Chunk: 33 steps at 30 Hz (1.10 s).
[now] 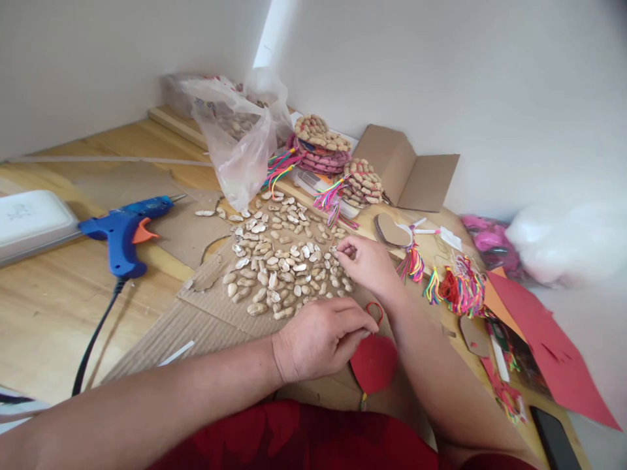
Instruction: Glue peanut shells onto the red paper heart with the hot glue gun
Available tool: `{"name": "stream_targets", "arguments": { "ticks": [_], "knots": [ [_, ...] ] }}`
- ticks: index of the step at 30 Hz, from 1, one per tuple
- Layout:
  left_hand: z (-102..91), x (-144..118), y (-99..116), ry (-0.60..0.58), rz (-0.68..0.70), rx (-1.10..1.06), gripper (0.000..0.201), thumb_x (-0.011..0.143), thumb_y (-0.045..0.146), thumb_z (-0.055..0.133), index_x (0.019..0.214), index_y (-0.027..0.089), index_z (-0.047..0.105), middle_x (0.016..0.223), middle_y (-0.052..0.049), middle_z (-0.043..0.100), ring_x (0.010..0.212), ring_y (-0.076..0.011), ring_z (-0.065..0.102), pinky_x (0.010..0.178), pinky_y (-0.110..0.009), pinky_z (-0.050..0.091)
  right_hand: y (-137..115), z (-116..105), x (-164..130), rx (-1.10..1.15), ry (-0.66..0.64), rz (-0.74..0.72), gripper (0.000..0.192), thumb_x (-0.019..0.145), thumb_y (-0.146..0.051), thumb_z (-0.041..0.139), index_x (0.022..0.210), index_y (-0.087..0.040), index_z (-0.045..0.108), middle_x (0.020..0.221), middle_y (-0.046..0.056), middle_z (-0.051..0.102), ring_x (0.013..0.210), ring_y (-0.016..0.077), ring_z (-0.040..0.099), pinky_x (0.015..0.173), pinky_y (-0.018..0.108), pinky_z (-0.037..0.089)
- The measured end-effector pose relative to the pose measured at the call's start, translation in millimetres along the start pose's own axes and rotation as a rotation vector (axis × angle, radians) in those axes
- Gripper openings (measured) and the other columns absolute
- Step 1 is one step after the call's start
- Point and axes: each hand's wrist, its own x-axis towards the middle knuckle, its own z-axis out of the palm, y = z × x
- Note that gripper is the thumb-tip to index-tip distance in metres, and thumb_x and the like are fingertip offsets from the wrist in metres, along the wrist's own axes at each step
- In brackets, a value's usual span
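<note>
My left hand [326,336] is closed in a pinch at the top of a red paper-covered piece [376,364], where a red cord loop [375,312] stands up. A small tassel end [363,399] shows below the piece. My right hand [365,261] is at the right edge of a spread of peanut shells [274,261], its thumb and forefinger pinched together on what looks like a peanut shell [334,250]. Corrugated cardboard [196,323] lies under the shells.
A blue glue gun [122,228] with a black cord lies at left, beside a white box [34,222]. Behind stand a plastic bag [240,140], peanut-covered pieces [321,140] and folded cardboard [392,163]. Colourful tassels [463,284], red paper [553,346] and a phone [553,437] are at right.
</note>
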Motion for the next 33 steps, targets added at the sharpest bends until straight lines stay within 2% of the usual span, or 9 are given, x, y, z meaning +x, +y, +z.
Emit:
{"name": "stream_targets", "arguments": {
  "ticks": [4,9,16,22,33],
  "knots": [
    [-0.7,0,1,0.000,0.011,0.011,0.019,0.095,0.010,0.054,0.104,0.012,0.070,0.093,-0.006,0.070,0.084,-0.0148,0.064,0.079,-0.024,0.051,-1,1,0,-0.233,0.069,0.027,0.009,0.091,-0.020,0.058,0.094,-0.019,0.066,0.086,0.007,0.072,0.079,0.0227,0.065,0.070,0.032,0.043],
    [-1.5,0,1,0.002,0.013,0.014,0.019,0.094,0.009,0.054,0.104,0.013,0.070,0.093,-0.005,0.070,0.084,-0.0140,0.063,0.080,-0.023,0.051,-1,4,-5,-0.421,0.035,-0.113,0.018,0.099,-0.020,0.047,0.101,-0.017,0.064,0.098,0.013,0.070,0.095,0.0276,0.062,0.080,0.035,0.044],
    [-1.0,0,0,0.007,0.007,0.003,0.018,0.094,0.009,0.055,0.104,0.013,0.070,0.093,-0.005,0.070,0.084,-0.0140,0.064,0.079,-0.023,0.051,2,-4,-13,-0.359,-0.036,-0.166,0.015,0.098,-0.023,0.054,0.104,-0.017,0.067,0.100,0.011,0.070,0.098,0.0269,0.062,0.086,0.035,0.045],
    [0.2,0,-1,-0.007,-0.001,-0.005,0.018,0.095,0.011,0.054,0.104,0.013,0.070,0.095,-0.006,0.071,0.087,-0.0153,0.065,0.080,-0.025,0.052,8,-15,-14,-0.200,0.038,-0.113,0.012,0.092,-0.018,0.062,0.100,-0.018,0.071,0.096,0.007,0.073,0.090,0.0234,0.064,0.083,0.032,0.046],
    [0.6,-2,-1,-0.002,-0.009,-0.016,0.019,0.095,0.010,0.054,0.105,0.015,0.069,0.097,-0.006,0.072,0.089,-0.0156,0.066,0.082,-0.026,0.053,8,-4,-6,-0.185,0.017,-0.036,0.009,0.090,-0.022,0.061,0.089,-0.020,0.070,0.090,0.005,0.073,0.084,0.0223,0.065,0.075,0.031,0.044]
  ]
}}
